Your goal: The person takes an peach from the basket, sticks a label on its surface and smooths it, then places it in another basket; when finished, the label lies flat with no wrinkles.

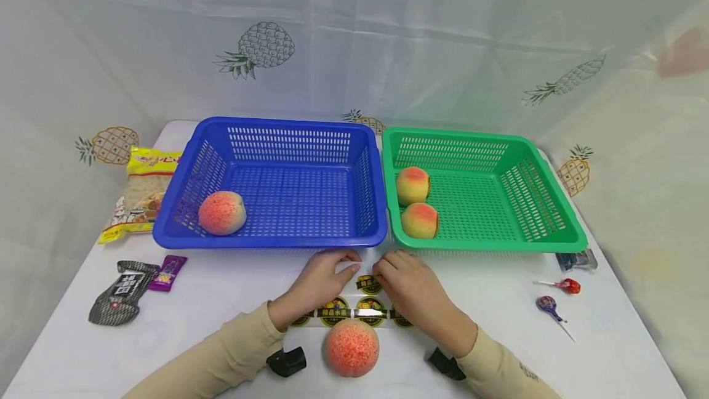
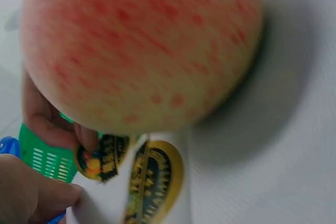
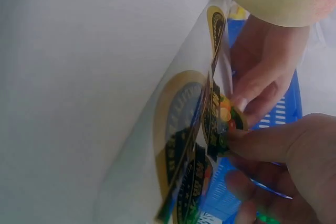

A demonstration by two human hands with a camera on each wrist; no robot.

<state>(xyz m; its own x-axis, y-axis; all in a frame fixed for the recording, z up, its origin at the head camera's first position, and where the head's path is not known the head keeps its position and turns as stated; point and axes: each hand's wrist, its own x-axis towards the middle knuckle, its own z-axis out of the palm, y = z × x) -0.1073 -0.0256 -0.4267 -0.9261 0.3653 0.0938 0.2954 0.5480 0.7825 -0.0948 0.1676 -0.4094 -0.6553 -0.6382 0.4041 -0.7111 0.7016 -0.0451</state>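
A sheet of stickers with black-and-gold round labels lies in front of the baskets, its far part lifted. My left hand pinches the sheet's far edge between thumb and fingers. Beside it, my right hand pinches a round sticker at its edge; how far this has come off the sheet I cannot tell. Close in front of the sheet sits a red-speckled peach, between the two forearms. The same peach fills the top of the left wrist view, hiding part of the right hand.
A blue basket holds one speckled peach; a green basket to its right holds two stickered peaches. At left lie a yellow snack bag, a dark packet and a purple sweet. Two lollipops and a dark wrapper lie right.
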